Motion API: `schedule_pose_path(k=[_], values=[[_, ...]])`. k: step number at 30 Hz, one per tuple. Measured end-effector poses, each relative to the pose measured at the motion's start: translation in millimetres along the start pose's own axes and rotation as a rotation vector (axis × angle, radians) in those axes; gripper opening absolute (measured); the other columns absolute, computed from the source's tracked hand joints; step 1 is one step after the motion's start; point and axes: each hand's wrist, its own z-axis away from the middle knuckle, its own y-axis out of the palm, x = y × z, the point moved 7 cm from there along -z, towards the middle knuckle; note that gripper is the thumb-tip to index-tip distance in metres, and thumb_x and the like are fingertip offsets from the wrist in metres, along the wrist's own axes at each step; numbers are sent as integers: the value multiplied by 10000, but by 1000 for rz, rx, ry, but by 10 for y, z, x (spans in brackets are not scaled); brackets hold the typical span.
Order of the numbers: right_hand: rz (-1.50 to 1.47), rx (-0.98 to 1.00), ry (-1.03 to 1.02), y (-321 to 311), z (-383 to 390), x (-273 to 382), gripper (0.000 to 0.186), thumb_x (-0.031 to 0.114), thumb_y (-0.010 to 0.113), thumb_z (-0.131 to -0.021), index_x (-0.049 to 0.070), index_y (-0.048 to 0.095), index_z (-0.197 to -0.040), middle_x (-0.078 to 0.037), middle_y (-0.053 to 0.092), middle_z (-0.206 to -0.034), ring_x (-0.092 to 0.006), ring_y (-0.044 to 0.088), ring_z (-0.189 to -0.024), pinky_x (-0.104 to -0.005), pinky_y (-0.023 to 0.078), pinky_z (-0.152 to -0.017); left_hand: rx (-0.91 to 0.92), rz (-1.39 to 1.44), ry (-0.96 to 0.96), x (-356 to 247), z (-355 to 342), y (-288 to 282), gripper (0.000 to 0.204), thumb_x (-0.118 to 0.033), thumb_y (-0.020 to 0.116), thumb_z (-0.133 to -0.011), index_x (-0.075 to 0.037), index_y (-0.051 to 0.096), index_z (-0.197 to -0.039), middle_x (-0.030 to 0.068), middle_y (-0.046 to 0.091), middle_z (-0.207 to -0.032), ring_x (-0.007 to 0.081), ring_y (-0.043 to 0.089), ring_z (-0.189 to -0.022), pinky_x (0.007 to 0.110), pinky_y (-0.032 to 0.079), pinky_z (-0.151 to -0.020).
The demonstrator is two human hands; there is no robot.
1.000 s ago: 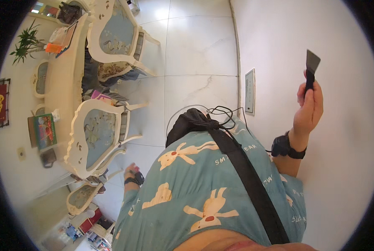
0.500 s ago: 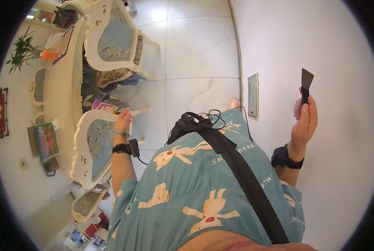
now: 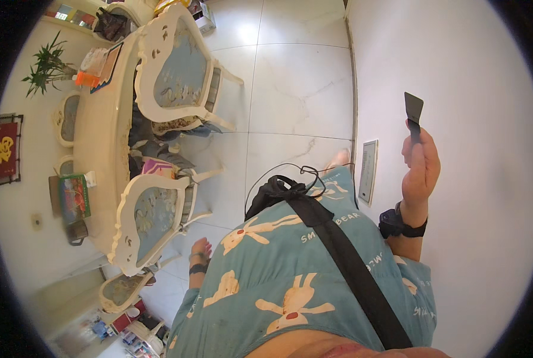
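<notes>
My right hand [image 3: 420, 164] is closed around the black handle of a scraper [image 3: 414, 107], its flat, dark, flared blade pointing up and away from me. The blade is in front of the white wall [image 3: 469, 179]; I cannot tell whether it touches. Low beside my left hip hangs my left hand [image 3: 200, 249], fingers loose and nothing visible in them. A white carved chair [image 3: 122, 230] with a blue patterned back is the thing nearest to it. Both wrists wear black bands.
Along the left runs a cream table [image 3: 102, 131] bearing a green box [image 3: 74, 197]. Another carved chair [image 3: 144, 89] stands farther ahead. Pale marble tiles [image 3: 290, 89] cover the floor, and a rectangular panel [image 3: 368, 172] sits low in the wall at my right.
My left hand has dropped back from beside the chair to my hip. My right hand, still gripping the scraper, has shifted slightly left, and the blade now tilts left. The chairs appear shifted right.
</notes>
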Motion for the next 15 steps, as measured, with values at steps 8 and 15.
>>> schedule_pose_path(k=[8, 15], values=[[-32, -43, -14, -136, -995, -408, 269, 79, 351, -811, -61, 476, -1005, -23, 466, -664, -47, 339, -555, -157, 265, -483, 280, -218, 512, -1860, 1288, 1889, 332, -257, 534, -767, -80, 478, -1043, 2, 524, -858, 106, 506, -766, 247, 401, -617], [-106, -155, -189, -3, -2470, -388, 329, 131, 282, -826, -89, 464, -988, -52, 485, -649, -62, 341, -505, -157, 252, -444, 388, -300, 563, -2458, 1979, 2960, 321, -230, 513, -789, -94, 475, -1078, 10, 519, -913, 110, 499, -822, 244, 392, -676]])
